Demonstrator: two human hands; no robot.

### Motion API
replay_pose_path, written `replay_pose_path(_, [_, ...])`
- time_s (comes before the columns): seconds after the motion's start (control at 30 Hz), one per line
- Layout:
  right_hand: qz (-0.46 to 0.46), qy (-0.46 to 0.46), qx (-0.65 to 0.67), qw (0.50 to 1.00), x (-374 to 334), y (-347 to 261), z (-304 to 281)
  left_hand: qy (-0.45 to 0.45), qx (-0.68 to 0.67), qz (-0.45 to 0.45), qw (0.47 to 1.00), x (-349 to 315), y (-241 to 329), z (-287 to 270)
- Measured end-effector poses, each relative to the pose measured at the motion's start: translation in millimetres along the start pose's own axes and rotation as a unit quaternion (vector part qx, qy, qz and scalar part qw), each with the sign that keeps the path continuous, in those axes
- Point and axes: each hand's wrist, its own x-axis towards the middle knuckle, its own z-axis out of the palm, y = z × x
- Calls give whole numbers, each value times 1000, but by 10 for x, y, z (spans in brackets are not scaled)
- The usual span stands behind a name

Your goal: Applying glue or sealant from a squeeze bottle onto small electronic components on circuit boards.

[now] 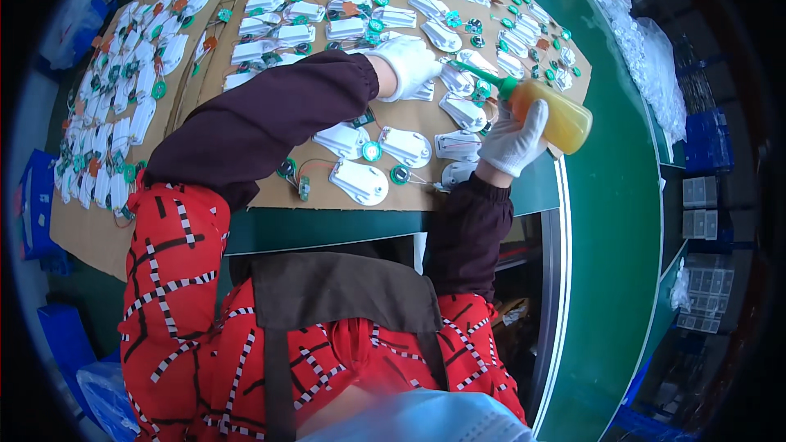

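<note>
Right hand grips bottle above cardboard, blue bin leftward (left hand: can't tell).

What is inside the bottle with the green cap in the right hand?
Yellowish liquid shows through the wall of the bottle. The right hand covers part of its side, hiding the contents there.

Amber bottle, green nozzle, white casings, red line-patterned shirt
</note>
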Motion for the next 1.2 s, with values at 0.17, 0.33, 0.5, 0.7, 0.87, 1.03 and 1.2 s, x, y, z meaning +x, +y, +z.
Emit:
replay_pose_path(0.17, [-46,21,-8,999,5,-83,10,-82,15,-44,996,-4,19,-88])
replay_pose_path(0.33, [7,-16,32,999,23,-49,-120,-34,-13,-28,999,-82,-20,-37])
replay_pose_path(0.5, [7,-76,-35,997,-59,-56,-59,-76,-153,-62,983,-59,-83,-104])
replay_pose_path(0.7, [59,-94,-139,984,-152,-65,76,-103,-144,-63,982,36,-56,-163])
replay_pose_path(0.87, [61,-129,-153,978,-205,-15,129,-126,-127,-70,981,61,5,-207])
replay_pose_path(1.03, [27,-147,-269,952,-207,-15,114,-96,-131,-61,985,61,-11,-173])
replay_pose_path(1.2, [16,-146,-301,942,-216,22,108,-107,-86,-57,989,32,-25,-105])
